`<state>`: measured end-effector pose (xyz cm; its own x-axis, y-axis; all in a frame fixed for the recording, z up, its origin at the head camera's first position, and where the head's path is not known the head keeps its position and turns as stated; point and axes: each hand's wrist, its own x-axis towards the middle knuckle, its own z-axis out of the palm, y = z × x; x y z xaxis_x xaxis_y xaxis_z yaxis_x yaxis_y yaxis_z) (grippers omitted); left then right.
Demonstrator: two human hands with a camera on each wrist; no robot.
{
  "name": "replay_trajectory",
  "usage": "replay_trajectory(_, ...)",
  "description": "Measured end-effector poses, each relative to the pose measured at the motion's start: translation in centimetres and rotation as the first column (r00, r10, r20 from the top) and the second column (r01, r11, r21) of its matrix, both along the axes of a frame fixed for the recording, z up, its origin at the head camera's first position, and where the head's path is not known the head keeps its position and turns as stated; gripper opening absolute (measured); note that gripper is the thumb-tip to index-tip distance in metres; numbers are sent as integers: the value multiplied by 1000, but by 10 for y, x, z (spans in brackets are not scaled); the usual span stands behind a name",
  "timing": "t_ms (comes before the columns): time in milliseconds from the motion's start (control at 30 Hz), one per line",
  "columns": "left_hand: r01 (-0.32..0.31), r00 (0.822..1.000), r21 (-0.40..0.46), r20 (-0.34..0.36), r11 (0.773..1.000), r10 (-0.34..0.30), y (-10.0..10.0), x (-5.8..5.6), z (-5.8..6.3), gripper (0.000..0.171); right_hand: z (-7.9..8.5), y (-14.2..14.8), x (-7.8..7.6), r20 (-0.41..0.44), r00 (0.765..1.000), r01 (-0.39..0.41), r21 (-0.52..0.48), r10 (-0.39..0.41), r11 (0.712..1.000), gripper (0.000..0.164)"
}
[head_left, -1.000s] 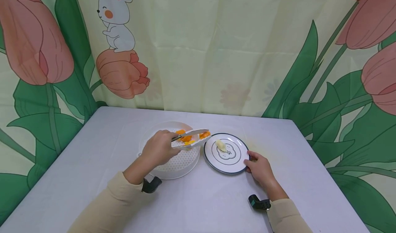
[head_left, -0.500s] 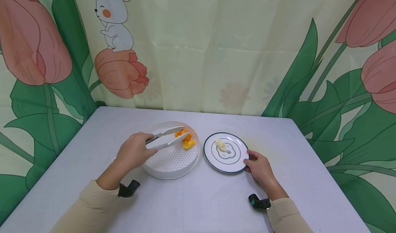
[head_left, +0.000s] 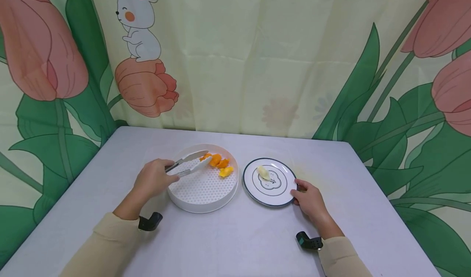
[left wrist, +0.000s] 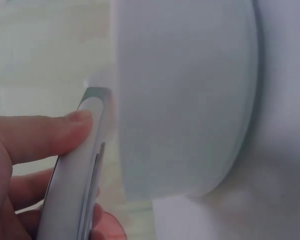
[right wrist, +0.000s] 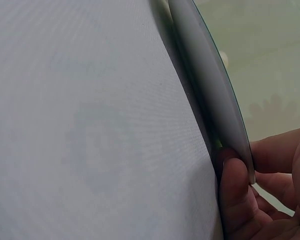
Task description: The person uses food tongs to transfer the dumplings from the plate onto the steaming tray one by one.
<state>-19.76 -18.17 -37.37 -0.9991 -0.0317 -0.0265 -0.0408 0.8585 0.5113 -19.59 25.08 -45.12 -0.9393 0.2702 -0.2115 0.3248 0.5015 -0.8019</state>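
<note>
One pair of tongs (head_left: 191,156), long axis slanted — pointing rightward, away

A: Rear?
B: Cloth (head_left: 228,93), one, cream, creased. Printed tulips (head_left: 48,52), pink, both sides; leaves (head_left: 358,83), green. Rabbit (head_left: 141,21), one, white, seated on a tulip (head_left: 141,87), left.
A: Before it?
B: Table (head_left: 235,240), one, white-topped, just in front.
A: Light?
B: Soft, fairly even across cloth and table.

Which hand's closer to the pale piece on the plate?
Right. The right hand grips the edge of the plate under the pale piece; the left hand, holding tongs, is farther off, left of the white tray.
</note>
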Motion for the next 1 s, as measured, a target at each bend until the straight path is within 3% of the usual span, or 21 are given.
replay_trajectory(200,-45,998,31,44,998,44,1,-6,-5,59,0,0,1,-4,1000,-6,-8,6,1000,53)
replay_trajectory(500,-63,995,48,79,997,59,0,-13,-7,60,1,0,1,-8,1000,-8,-12,8,1000,52)
replay_trajectory(1000,-50,997,23,66,998,48,1,-22,-15,60,3,0,3,-6,1000,-6,-21,6,1000,51)
